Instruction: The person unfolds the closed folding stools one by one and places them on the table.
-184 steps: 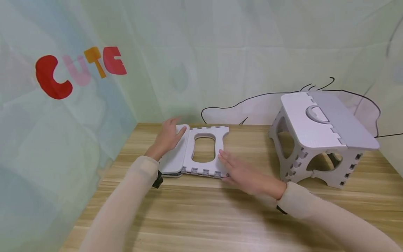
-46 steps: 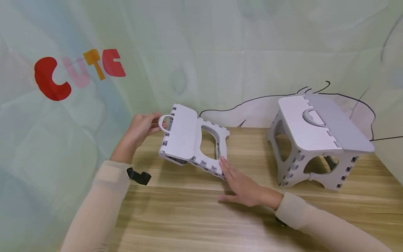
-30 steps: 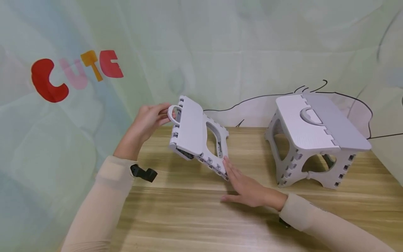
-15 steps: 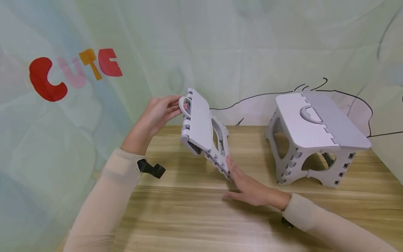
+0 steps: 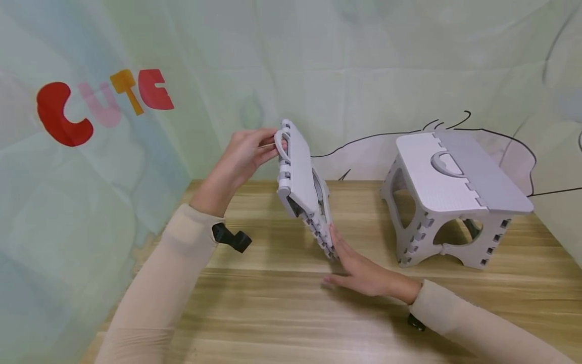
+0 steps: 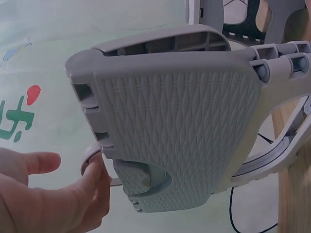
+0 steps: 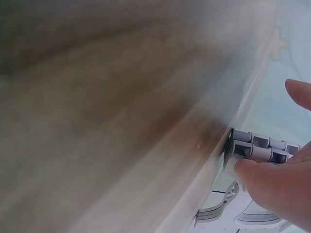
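A light grey folding step stool (image 5: 301, 169), mostly folded, stands tilted up on its foot edge on the table. My left hand (image 5: 245, 156) holds it by the carry handle (image 5: 281, 146), fingers hooked through the loop. In the left wrist view the woven-textured top (image 6: 180, 107) faces me, and the thumb stays off the handle. My right hand (image 5: 361, 270) has its fingers straight against the stool's lower leg edge, thumb apart. The right wrist view shows a fingertip touching the hinged leg (image 7: 260, 150). The far side of the stool is hidden.
A second grey-and-white folding stool (image 5: 420, 167) stands unfolded at the right of the wooden table (image 5: 273, 313). A printed cloth backdrop (image 5: 318, 76) hangs behind and to the left of the table.
Earlier the stool lay flat on the table; my left hand has lifted its handle end up and rightward, tilting it steeper. My right hand stays at the leg edge, shifting slightly.
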Available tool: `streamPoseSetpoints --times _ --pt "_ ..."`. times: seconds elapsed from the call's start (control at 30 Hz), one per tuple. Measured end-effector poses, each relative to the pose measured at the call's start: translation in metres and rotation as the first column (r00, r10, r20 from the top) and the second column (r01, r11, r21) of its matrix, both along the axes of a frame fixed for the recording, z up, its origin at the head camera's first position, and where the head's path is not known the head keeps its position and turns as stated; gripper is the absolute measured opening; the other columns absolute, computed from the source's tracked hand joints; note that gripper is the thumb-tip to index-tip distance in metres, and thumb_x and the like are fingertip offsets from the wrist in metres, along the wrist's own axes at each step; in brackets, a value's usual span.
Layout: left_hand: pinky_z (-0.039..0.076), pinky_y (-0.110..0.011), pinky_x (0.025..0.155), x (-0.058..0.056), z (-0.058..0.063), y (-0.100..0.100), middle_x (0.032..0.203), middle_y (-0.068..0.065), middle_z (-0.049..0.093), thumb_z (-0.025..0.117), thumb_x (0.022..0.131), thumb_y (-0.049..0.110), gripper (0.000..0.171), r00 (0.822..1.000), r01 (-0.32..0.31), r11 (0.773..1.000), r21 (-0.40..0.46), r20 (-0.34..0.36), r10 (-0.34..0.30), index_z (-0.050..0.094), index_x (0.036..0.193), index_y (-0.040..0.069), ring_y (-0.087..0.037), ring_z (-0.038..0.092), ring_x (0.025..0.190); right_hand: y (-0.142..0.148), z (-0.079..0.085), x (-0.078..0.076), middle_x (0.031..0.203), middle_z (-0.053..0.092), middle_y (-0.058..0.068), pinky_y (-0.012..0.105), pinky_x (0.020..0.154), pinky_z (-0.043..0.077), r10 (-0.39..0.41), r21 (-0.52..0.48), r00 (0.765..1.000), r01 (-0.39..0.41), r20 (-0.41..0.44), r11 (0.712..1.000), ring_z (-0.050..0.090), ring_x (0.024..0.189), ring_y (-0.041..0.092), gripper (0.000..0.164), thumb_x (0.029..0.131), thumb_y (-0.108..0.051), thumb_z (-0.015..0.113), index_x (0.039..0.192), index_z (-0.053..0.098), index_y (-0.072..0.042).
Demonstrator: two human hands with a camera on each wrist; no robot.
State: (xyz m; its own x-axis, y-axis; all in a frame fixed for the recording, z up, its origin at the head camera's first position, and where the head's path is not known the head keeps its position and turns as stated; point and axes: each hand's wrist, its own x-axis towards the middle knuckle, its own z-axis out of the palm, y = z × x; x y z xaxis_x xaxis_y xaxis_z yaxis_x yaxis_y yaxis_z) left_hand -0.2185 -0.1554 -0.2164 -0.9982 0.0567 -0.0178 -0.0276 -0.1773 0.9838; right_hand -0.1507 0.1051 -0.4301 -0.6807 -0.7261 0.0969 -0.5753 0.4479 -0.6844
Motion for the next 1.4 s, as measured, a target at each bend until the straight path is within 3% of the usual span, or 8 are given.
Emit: streamPoseSetpoints --times 0.37,0.63,1.03,1.4 --pt "0.053 -0.025 0.092 -0.003 0.004 0.027 0.128 -0.023 0.053 0.053 0.103 0.007 0.040 0.999 0.040 0.999 0.018 -0.024 -0.039 0.050 0.135 -0.016 -0.023 0.061 0.098 0.004 -0.003 0.000 0.162 -0.014 0.020 0.050 0.119 0.009 -0.013 -0.047 0.999 0.015 0.032 0.999 0.001 0.149 0.033 0.109 0.096 -0.024 0.068 0.155 -0.022 -0.011" --pt "0.051 -0.028 0.096 -0.007 0.007 0.044 0.132 -0.024 0.051 0.055 0.102 0.008 0.041 0.997 0.067 0.998 0.017 -0.025 -0.066 0.049 0.134 -0.017 -0.023 0.056 0.101 0.006 0.000 0.001 0.162 -0.013 0.019 0.049 0.119 0.007 -0.017 -0.071 0.996 0.023 0.082 0.997 0.000 0.149 0.033 0.107 0.097 -0.024 0.068 0.154 -0.021 -0.008" --pt "0.054 -0.028 0.093 -0.012 0.009 0.067 0.109 -0.019 0.055 0.057 0.101 0.006 0.038 0.995 0.086 0.995 0.041 -0.043 -0.085 0.052 0.131 -0.016 -0.026 0.060 0.098 0.010 0.001 0.000 0.162 -0.009 0.023 0.052 0.119 0.006 -0.042 -0.072 0.992 0.051 0.122 0.996 0.001 0.149 0.037 0.104 0.097 -0.026 0.067 0.155 -0.017 -0.006" --pt "0.054 -0.026 0.091 -0.016 0.008 0.086 0.125 -0.022 0.055 0.059 0.099 0.004 0.041 0.995 0.092 0.995 0.049 -0.044 -0.090 0.049 0.134 -0.015 -0.029 0.063 0.108 0.015 0.000 -0.002 0.161 -0.010 0.021 0.052 0.119 0.006 -0.035 -0.095 0.988 0.050 0.151 0.994 0.002 0.149 0.038 0.101 0.098 -0.025 0.065 0.155 -0.015 -0.002"
